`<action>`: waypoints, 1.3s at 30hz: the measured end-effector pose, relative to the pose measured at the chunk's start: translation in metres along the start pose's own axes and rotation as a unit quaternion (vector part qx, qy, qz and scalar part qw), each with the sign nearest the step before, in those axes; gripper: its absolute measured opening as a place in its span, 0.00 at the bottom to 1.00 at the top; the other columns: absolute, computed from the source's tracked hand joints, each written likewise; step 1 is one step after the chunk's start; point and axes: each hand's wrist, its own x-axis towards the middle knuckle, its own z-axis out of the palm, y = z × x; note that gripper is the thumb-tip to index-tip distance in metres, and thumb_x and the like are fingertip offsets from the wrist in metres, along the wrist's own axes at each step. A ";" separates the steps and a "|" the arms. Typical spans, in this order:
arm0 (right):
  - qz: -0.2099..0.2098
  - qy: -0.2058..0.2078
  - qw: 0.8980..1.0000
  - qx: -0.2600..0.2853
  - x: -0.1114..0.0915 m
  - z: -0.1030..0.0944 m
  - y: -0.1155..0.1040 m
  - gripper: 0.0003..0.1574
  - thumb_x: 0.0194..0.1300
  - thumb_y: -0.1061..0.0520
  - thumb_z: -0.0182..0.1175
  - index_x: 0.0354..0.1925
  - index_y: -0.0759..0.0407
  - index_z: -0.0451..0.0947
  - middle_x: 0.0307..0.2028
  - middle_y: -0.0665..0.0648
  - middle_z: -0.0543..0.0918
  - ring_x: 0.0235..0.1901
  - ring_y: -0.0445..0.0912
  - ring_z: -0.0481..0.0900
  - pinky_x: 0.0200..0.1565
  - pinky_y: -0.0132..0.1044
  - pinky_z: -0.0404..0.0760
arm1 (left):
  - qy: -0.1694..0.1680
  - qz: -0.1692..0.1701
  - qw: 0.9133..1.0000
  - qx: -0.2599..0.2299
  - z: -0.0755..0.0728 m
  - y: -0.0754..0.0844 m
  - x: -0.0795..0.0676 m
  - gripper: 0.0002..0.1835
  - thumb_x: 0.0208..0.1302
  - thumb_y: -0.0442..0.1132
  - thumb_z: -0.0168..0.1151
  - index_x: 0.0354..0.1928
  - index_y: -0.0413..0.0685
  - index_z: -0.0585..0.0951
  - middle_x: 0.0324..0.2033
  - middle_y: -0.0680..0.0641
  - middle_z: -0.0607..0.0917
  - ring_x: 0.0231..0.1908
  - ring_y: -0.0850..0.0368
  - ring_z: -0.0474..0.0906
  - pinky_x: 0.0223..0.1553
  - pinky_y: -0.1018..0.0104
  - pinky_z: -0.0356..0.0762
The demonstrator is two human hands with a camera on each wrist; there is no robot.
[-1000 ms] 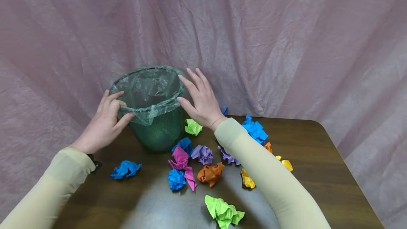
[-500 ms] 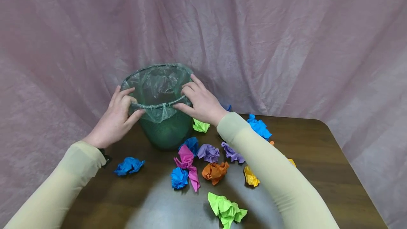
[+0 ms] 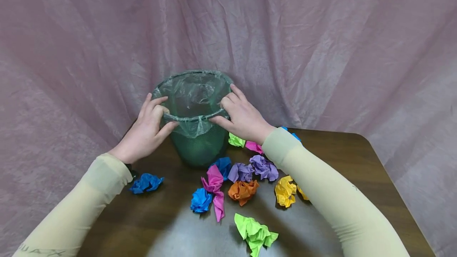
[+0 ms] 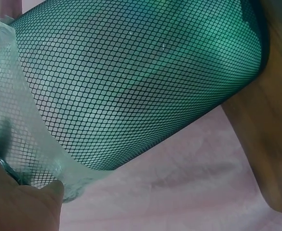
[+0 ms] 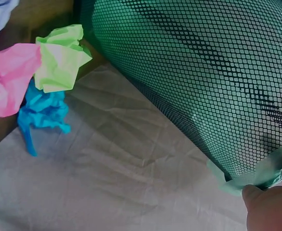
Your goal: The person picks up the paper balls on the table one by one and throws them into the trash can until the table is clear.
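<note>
A green mesh wastebasket (image 3: 200,146) stands at the back of the table, lined with a thin translucent plastic bag (image 3: 194,128) folded over its rim. My left hand (image 3: 141,132) grips the rim on the left, thumb outside and some fingers over the inside. On the right side, my right hand (image 3: 244,116) holds the rim with its thumb along the front. The left wrist view shows the bag's folded edge (image 4: 34,115) beside my thumb. Close to the basket's base lie a dark blue crumpled paper (image 3: 223,167) and a light green one (image 3: 236,140).
Crumpled papers lie about the wooden table (image 3: 121,225): pink (image 3: 214,179), purple (image 3: 264,167), orange (image 3: 243,192), yellow (image 3: 285,191), light green (image 3: 255,233) and blue (image 3: 146,183). A pink curtain (image 3: 321,50) hangs behind the table.
The wastebasket has shifted right along the table with both hands on it. My right hand has closed from spread fingers onto the rim. The purple papers now sit closer together.
</note>
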 end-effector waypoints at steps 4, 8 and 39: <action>-0.009 0.012 1.000 -0.004 -0.008 -0.005 0.005 0.26 0.75 0.32 0.54 0.36 0.51 0.67 0.41 0.49 0.71 0.73 0.58 0.58 0.77 0.41 0.39 | 0.011 0.024 1.000 0.002 0.006 0.006 0.006 0.14 0.74 0.41 0.63 0.42 0.40 0.70 0.61 0.33 0.71 0.76 0.36 0.50 0.76 0.43 0.33; -0.004 0.012 1.000 -0.003 -0.016 -0.010 0.009 0.28 0.75 0.32 0.54 0.32 0.51 0.64 0.36 0.49 0.68 0.73 0.58 0.58 0.77 0.40 0.38 | 0.006 0.021 1.000 -0.001 0.011 0.012 0.010 0.14 0.75 0.43 0.62 0.43 0.40 0.70 0.65 0.33 0.68 0.76 0.38 0.49 0.77 0.44 0.34; 0.046 0.025 0.999 -0.017 -0.064 -0.030 0.026 0.25 0.75 0.36 0.57 0.36 0.54 0.66 0.44 0.54 0.73 0.78 0.58 0.47 0.77 0.45 0.44 | 0.005 0.047 0.999 -0.024 0.046 0.038 0.034 0.16 0.75 0.46 0.62 0.46 0.41 0.70 0.68 0.34 0.65 0.77 0.37 0.46 0.76 0.44 0.39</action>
